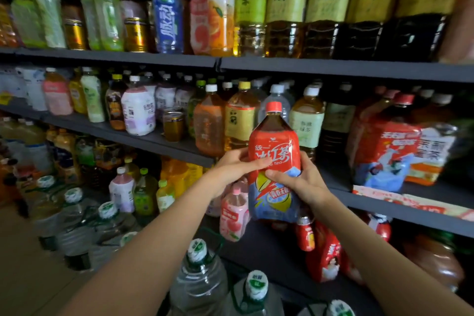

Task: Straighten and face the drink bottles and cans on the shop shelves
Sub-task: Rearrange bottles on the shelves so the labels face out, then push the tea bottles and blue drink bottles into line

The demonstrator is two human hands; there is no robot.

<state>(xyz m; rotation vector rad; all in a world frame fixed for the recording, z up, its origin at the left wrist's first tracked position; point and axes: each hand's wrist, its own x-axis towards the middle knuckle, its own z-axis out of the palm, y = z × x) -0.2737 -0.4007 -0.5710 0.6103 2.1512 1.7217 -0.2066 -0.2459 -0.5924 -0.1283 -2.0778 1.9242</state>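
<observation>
A large iced-tea bottle (274, 143) with a red and blue label and a red cap is held upright in the air in front of the middle shelf (400, 210), its label facing me. My left hand (237, 165) grips its left side, thumb across the label. From the right, my right hand (298, 182) grips the lower label, thumb on the front. Its base hangs above the lower shelf (272, 254).
Tea and juice bottles fill the top shelf (154, 58) and the middle one. A matching red tea bottle (382, 154) stands to the right. Pink bottles (233, 215) and small red bottles (324, 256) stand below. Large water jugs (197, 277) sit on the floor near me.
</observation>
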